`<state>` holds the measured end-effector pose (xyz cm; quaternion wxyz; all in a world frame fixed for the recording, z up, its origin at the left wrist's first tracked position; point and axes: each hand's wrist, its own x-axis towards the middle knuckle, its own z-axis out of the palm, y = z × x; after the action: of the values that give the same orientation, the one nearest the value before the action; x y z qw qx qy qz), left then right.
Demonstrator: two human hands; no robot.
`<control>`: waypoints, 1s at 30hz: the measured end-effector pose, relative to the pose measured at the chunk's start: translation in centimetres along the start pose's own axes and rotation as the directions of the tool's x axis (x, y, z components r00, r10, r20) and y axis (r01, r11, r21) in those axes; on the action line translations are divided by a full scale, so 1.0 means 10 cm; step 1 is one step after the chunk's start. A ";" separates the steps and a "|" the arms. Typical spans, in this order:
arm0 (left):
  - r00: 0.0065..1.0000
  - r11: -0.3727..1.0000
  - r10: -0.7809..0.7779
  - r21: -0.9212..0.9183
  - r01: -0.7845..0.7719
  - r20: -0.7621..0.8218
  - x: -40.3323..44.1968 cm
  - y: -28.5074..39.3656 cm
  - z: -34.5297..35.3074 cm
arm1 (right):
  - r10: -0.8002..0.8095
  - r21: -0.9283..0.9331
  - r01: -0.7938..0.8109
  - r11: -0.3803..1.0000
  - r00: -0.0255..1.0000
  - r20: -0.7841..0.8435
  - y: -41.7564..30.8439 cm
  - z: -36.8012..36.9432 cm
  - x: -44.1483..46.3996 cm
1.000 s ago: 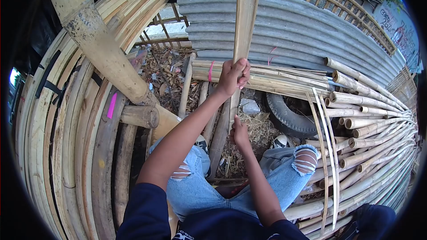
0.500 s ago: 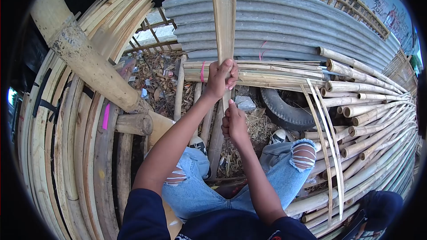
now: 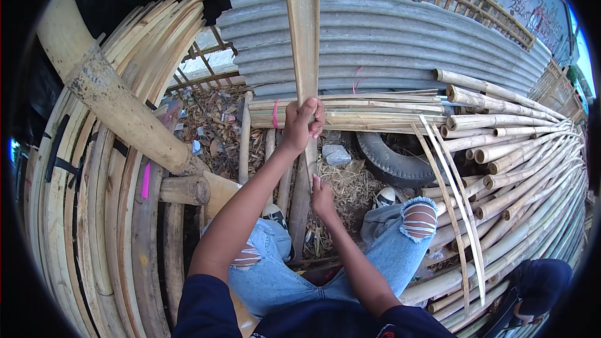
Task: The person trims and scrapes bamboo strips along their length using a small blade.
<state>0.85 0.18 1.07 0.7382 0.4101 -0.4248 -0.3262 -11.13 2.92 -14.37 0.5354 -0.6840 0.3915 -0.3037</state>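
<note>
While the split bamboo is stretching straight ahead, the left hand is clasping it and the closed right hand is sitting closer in, its hold unclear.

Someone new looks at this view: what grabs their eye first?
Likely the long split-bamboo strip, rising mid-view from the left hand's grip. Then the stack of round bamboo poles on the right, many cut ends facing inward, and the thick pole slanting across the left. Behind the strip, the grey corrugated sheet fills much of the background.
</note>
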 end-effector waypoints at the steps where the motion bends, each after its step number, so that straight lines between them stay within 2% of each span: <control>1: 1.000 1.000 0.015 0.005 -0.015 0.001 0.04 0.02 -0.01 | -0.016 0.002 0.016 1.000 1.000 0.002 -0.04 -0.02 0.04; 2: 1.000 1.000 0.008 0.005 -0.008 0.025 0.06 0.01 -0.03 | 0.185 0.054 -0.193 0.980 0.976 0.116 -0.06 -0.06 0.08; 3: 0.999 1.000 -0.013 0.002 0.013 0.041 0.03 -0.01 -0.04 | 0.384 0.072 -0.411 0.909 0.892 0.240 -0.20 -0.13 0.10; 4: 1.000 1.000 -0.019 0.001 0.019 0.019 0.03 0.00 -0.03 | 0.274 0.164 -0.320 0.933 0.927 0.255 -0.26 -0.19 0.16; 5: 0.999 0.999 -0.034 -0.006 0.034 0.010 -0.02 -0.01 -0.02 | 0.291 0.156 -0.337 0.929 0.921 0.259 -0.32 -0.22 0.15; 7: 0.999 1.000 -0.004 -0.007 0.005 0.046 -0.01 0.01 -0.02 | 0.272 0.296 -0.367 0.882 0.909 0.317 -0.72 -0.34 0.11; 9: 0.999 1.000 0.002 0.003 -0.003 0.048 -0.04 0.02 0.00 | 0.270 0.350 -0.378 0.857 0.909 0.318 -0.42 -0.25 0.09; 11: 0.999 0.999 0.000 0.048 -0.002 0.039 -0.05 0.02 -0.02 | 0.240 0.151 -0.277 0.949 0.945 0.223 0.33 -0.07 0.10; 12: 0.999 0.998 0.008 0.055 -0.010 0.046 -0.04 0.04 -0.02 | 0.184 0.039 -0.194 0.980 0.965 0.188 0.26 -0.10 0.10; 13: 0.998 1.000 -0.003 0.026 0.002 0.060 -0.03 0.04 -0.01 | 0.175 0.044 -0.186 0.982 0.967 0.187 0.19 -0.11 0.14; 15: 0.997 0.999 -0.044 -0.005 0.045 0.065 -0.09 0.00 -0.01 | 0.408 0.178 -0.479 0.859 0.853 0.327 -0.06 -0.21 0.06; 17: 0.998 1.000 -0.022 0.003 0.022 0.053 -0.08 0.01 0.02 | 0.367 0.249 -0.462 0.851 0.863 0.346 -0.32 -0.28 0.00; 19: 0.998 1.000 -0.017 -0.001 0.018 0.058 -0.09 0.00 0.03 | 0.299 0.413 -0.441 0.797 0.882 0.364 -0.47 -0.30 -0.06; 20: 0.998 1.000 -0.014 0.002 0.014 0.054 -0.09 0.00 0.04 | 0.297 0.327 -0.392 0.860 0.905 0.305 -0.41 -0.26 -0.09; 21: 0.999 1.000 -0.009 0.005 0.009 0.052 -0.10 0.01 0.06 | 0.296 0.330 -0.391 0.859 0.906 0.303 -0.02 -0.15 -0.08; 22: 0.998 1.000 -0.007 0.008 0.007 0.057 -0.09 0.01 0.07 | 0.209 0.172 -0.237 0.956 0.964 0.164 0.55 0.02 -0.03; 23: 0.998 1.000 -0.012 -0.002 0.012 0.059 -0.09 -0.01 0.06 | 0.087 -0.013 -0.086 0.996 0.995 0.040 0.85 0.12 0.03; 24: 0.998 1.000 -0.013 -0.010 0.014 0.059 -0.06 -0.01 0.04 | 0.077 -0.007 -0.077 0.997 0.996 0.039 0.66 0.06 0.08; 25: 0.998 1.000 -0.013 -0.005 0.013 0.057 -0.03 0.00 0.03 | 0.272 0.167 -0.303 0.938 0.944 0.185 0.24 -0.08 0.08; 26: 0.999 1.000 -0.008 -0.002 0.008 0.042 -0.03 0.00 0.01 | 0.426 0.292 -0.535 0.793 0.829 0.361 -0.11 -0.19 0.02; 27: 1.000 1.000 -0.005 0.001 0.005 0.027 -0.03 0.00 0.00 | 0.435 0.292 -0.546 0.785 0.822 0.368 -0.33 -0.26 -0.04; 29: 1.000 1.000 -0.006 -0.004 0.006 0.025 -0.04 -0.01 -0.01 | 0.295 0.395 -0.445 0.804 0.875 0.384 -0.60 -0.34 -0.07; 30: 0.999 1.000 -0.006 0.000 0.006 0.035 -0.04 -0.02 0.00 | 0.250 0.419 -0.396 0.817 0.898 0.361 -0.47 -0.28 -0.09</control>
<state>0.65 0.46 0.73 0.7296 0.4054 -0.4365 -0.3359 -12.89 2.86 -9.12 0.7840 -0.4883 0.3320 -0.1917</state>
